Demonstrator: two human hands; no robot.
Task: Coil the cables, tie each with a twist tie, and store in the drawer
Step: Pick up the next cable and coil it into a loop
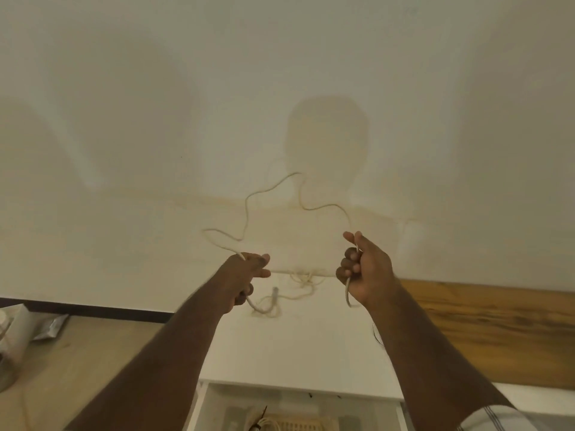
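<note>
A thin white cable point(273, 194) is held up in the air in front of a pale wall point(280, 73), strung in a loose, wavy arc between the two hands. The left hand point(245, 275) grips one stretch of it, fingers curled round the cable, which loops out above the knuckles and trails from the bottom of the fist toward the surface below. The right hand point(362, 269) is clenched round the other end, thumb up, with a short tail of cable hanging out beneath the palm. Both arms are stretched forward and raised, the hands level with each other and well apart, the cable rising between them to a peak near the shadow point(325, 135) of a head on the wall. Behind and below the hands, more pale cable point(298, 283) lies in a loose tangle on a white top point(295, 337), with a small grey plug-like end near it; detail there is blurred. At the bottom edge an open drawer point(298, 412) shows, holding a coiled pale cable point(267, 423) tied with something dark, beside a cream slotted object point(298, 426) that is partly cut off. To the right is a wooden board point(497, 325); to the left a light wooden counter point(77, 353) bears a crumpled packet point(51, 326) and white containers at the frame's edge. A striped sleeve point(497, 419) shows on the right arm.
</note>
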